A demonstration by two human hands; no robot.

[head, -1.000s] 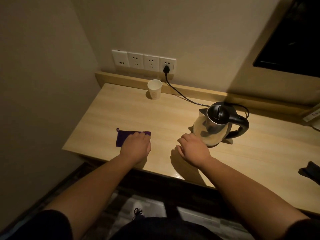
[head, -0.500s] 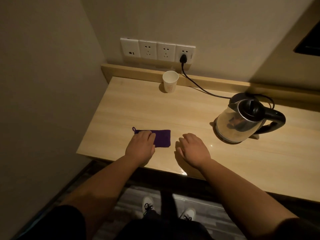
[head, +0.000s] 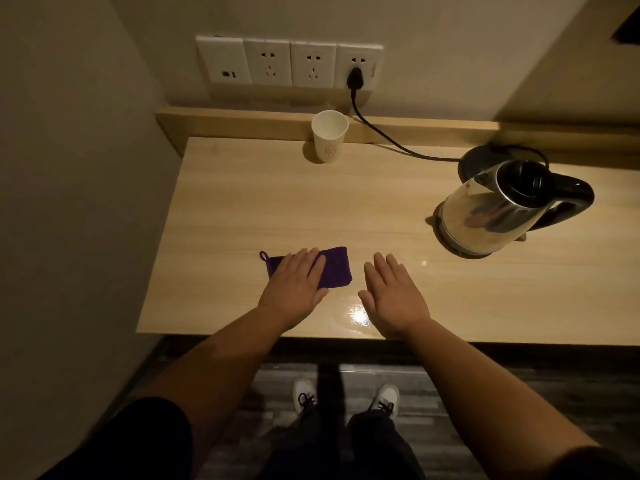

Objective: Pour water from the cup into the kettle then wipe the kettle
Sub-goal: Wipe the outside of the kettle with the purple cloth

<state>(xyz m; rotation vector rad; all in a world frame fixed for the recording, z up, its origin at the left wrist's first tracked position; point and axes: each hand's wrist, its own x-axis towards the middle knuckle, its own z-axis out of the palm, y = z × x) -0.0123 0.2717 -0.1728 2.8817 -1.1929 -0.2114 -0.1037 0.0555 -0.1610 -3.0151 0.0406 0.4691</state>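
Observation:
A white paper cup (head: 329, 136) stands upright at the back of the wooden table (head: 263, 209), near the wall. A steel kettle (head: 498, 209) with a black lid and handle sits at the right, off its black base (head: 472, 161). A purple cloth (head: 337, 268) lies near the front edge. My left hand (head: 294, 289) rests flat, palm down, on the cloth's left part, fingers extended. Just right of the cloth, my right hand (head: 393, 299) lies flat on the bare table with nothing in it.
A row of wall sockets (head: 289, 62) sits above the cup, with a black plug and cord (head: 381, 136) running to the kettle's base. A wall closes the left side. A raised wooden ledge (head: 242, 121) runs along the table's back.
The view has shifted so the table sits more centred and the kettle farther right. Both hands have flattened out, fingers extended; the left stays on the cloth.

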